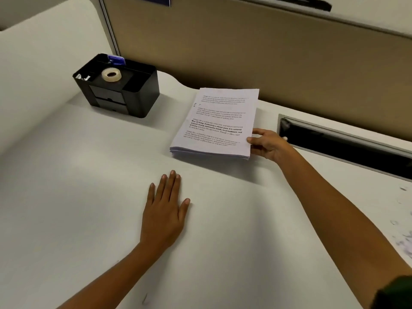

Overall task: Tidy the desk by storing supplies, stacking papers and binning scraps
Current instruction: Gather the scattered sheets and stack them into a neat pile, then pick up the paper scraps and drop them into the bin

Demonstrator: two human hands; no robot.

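Right hand point(266, 144) pinches the paper stack's point(218, 123) corner at one o'clock; left hand point(165, 210) lies flat, fingers straight, on the desk point(66, 197). I judge stacking nearly done; next I'd square its edges.

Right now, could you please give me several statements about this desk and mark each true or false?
The right hand grips the stack of printed white papers at its right edge. True.
The left hand holds the roll of clear tape. False: it lies flat on the white desk; the tape sits in the black plastic organiser.
The stack is right of the organiser. True.
The papers are scattered across the desk. False: they form one stack.
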